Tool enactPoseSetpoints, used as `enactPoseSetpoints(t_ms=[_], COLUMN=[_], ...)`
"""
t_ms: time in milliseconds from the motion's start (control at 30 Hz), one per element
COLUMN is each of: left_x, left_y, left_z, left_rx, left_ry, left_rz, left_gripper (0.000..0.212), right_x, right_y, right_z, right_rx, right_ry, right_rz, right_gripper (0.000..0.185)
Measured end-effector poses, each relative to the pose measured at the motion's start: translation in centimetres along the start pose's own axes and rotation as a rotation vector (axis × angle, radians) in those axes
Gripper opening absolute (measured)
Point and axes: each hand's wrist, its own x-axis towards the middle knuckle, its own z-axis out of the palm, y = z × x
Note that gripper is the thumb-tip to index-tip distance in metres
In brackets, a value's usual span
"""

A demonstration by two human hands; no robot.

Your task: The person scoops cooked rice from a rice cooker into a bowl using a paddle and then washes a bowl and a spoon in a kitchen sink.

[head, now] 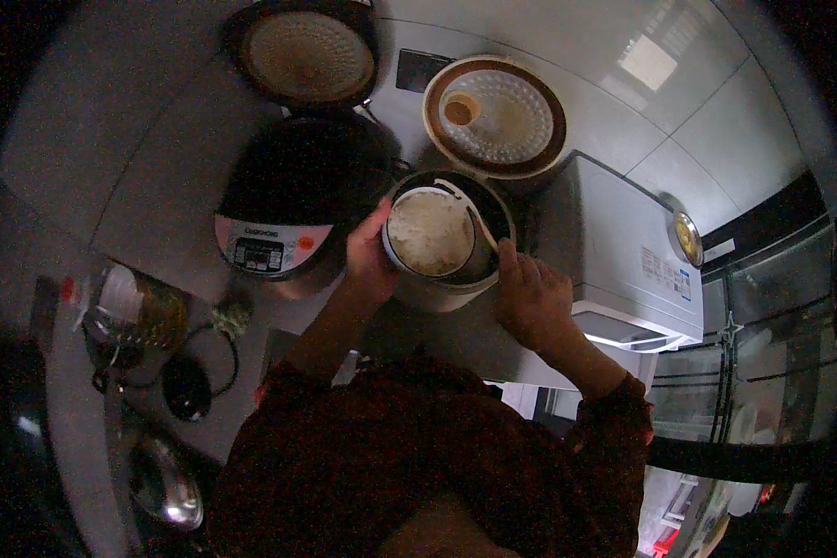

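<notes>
A round bowl (430, 230) filled to near its rim with what looks like cooked rice is held in my left hand (372, 252), which grips its left side. The bowl is over the mouth of an open rice cooker (453, 298) and hides much of its inside. My right hand (536, 289) is closed on the handle of a pale rice paddle or spoon (485, 227), at the cooker's right rim. The utensil slants up and left beside the bowl. Behind, the cooker's raised lid (506, 118) shows a dimpled metal inner plate.
Another rice cooker (275, 244) stands to the left, its lid (308, 57) raised. A white boxy appliance (628, 244) is close on the right, with a small metal bowl (685, 237) on top. At left are a clear container (139, 307) and a shiny metal vessel (167, 481).
</notes>
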Motion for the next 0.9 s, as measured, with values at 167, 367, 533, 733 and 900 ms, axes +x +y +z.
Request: enactPoseSetpoints(t_ms=[167, 367, 533, 733, 900], left_x=[-0.6, -0.4, -1.0, -1.2, -1.2], left_y=[-0.1, -0.6, -0.1, 0.1, 0.0], left_z=[0.0, -0.8, -0.8, -0.7, -0.5], left_rx=[0.016, -0.013, -0.069, -0.097, -0.059], left_ry=[0.032, 0.049, 0.023, -0.013, -0.016], left_rz=[0.057, 0.077, 0.077, 0.022, 0.021], left_gripper=[0.044, 0.046, 0.048, 0.051, 0.050], right_x=[0.1, -1.2, -0.3, 0.8, 0.3], right_y=[-2.3, -1.8, -0.3, 1.4, 1.5], right_z=[0.5, 2.5, 0.6, 0.9, 2.1], right_rx=[-0.085, 0.010, 0.044, 1.059, 0.357], right_ry=[-0.283, -0.185, 0.068, 0.075, 0.020], right_rz=[0.070, 0.009, 0.066, 0.580, 0.240], right_gripper=[0.048, 0.049, 0.039, 0.015, 0.024])
